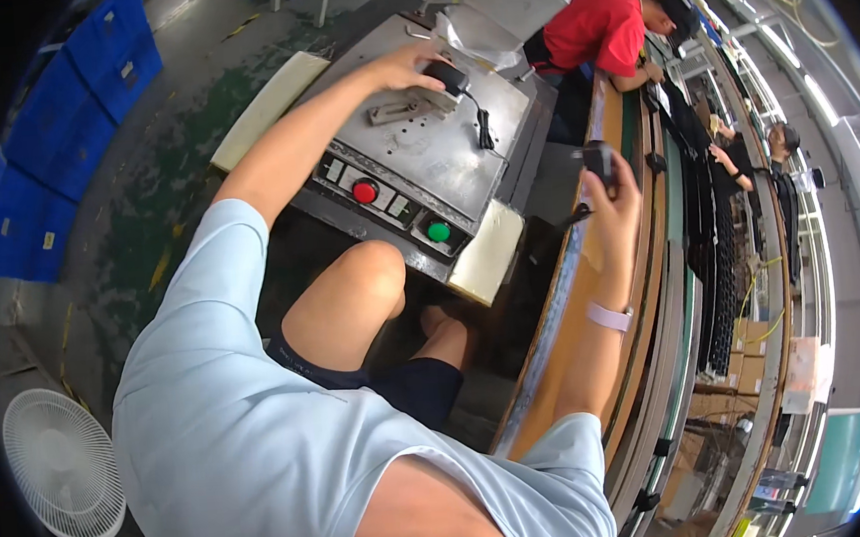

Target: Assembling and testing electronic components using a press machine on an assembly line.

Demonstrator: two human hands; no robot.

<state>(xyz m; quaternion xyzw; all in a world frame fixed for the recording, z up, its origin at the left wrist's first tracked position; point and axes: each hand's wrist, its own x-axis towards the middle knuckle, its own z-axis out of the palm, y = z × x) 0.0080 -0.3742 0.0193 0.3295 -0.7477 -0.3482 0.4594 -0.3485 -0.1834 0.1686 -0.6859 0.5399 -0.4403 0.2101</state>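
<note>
My left hand (404, 69) reaches over a steel-topped machine (462, 156) and grips a black power adapter (446, 76) by its side. The adapter's bundled black cord (483, 130) hangs over the metal top. Just below that hand, a small metal fixture (404, 109) is fixed to the plate. Out to the right, my right hand (619, 200) holds up a second black power adapter (597, 162) between thumb and fingers, above the edge of the conveyor line. A short black cord end (578, 214) shows beside that palm.
On the machine's front sit a red button (366, 190) and a green button (438, 231). A long conveyor line (563, 309) runs along my right. A person in red (598, 32) leans over it; another person (776, 159) works beyond. Blue bins (62, 145) and a white fan (63, 466) stand left.
</note>
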